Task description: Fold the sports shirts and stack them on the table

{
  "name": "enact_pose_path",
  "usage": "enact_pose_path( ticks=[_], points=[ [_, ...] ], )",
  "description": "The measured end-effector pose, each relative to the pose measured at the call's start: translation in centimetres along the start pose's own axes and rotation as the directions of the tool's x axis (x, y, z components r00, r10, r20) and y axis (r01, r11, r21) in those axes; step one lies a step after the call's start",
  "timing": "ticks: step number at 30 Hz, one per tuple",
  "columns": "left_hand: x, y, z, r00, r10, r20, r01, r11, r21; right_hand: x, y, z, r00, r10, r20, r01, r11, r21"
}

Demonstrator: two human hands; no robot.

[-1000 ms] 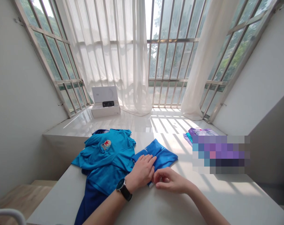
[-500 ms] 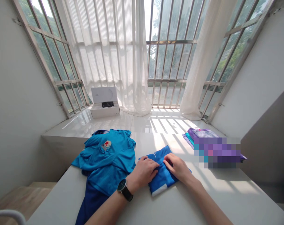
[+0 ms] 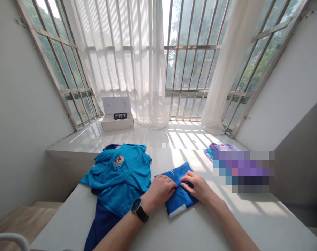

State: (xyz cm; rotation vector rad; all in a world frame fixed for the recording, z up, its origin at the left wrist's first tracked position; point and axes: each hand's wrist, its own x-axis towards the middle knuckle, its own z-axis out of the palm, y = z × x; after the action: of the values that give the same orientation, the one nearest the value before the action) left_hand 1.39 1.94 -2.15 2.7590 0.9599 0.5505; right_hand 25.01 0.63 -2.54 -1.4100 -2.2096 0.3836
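A blue garment (image 3: pixel 183 200), folded into a small bundle with white trim at its near corner, lies on the white table (image 3: pixel 158 233). Both hands are on it. The curled fingers of my left hand (image 3: pixel 160 189) press together at the cloth near its middle; a black watch is on that wrist. From the other side, my right hand (image 3: pixel 196 186) pinches the same cloth, thumb and fingertips close to the left ones. Just left of my hands lies a rumpled teal shirt (image 3: pixel 132 174) with a round badge, over darker navy cloth (image 3: pixel 102 223).
Purple garments (image 3: pixel 225 147) are stacked at the table's right, partly blurred out. An open white box (image 3: pixel 118 124) holding a black device (image 3: pixel 120 116) stands on the window ledge. Behind it hang sheer curtains (image 3: pixel 142 69) before a barred window. A curved white rail shows at lower left.
My right fingertips have moved slightly left, toward my left fingers, and the blue cloth between them is bunched a little more. The other clothes lie as before.
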Motion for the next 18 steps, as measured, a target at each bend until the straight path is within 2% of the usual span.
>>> enact_pose_path(
  ticks=[5,10,18],
  points=[
    [0.1,0.1,-0.6,0.997,-0.081,0.01,0.08,0.996,0.04,0.0,0.9,-0.6,0.999,0.043,-0.014,-0.043,0.998,-0.036],
    [0.1,-0.1,-0.5,0.994,-0.105,0.011,0.104,0.994,0.035,0.1,1.5,-0.8,0.995,0.096,-0.019,-0.097,0.993,-0.072],
    [0.0,0.0,-0.7,0.988,-0.152,-0.006,0.152,0.988,-0.001,0.1,0.9,-1.1,0.992,0.11,-0.058,-0.119,0.971,-0.209]
  ],
)
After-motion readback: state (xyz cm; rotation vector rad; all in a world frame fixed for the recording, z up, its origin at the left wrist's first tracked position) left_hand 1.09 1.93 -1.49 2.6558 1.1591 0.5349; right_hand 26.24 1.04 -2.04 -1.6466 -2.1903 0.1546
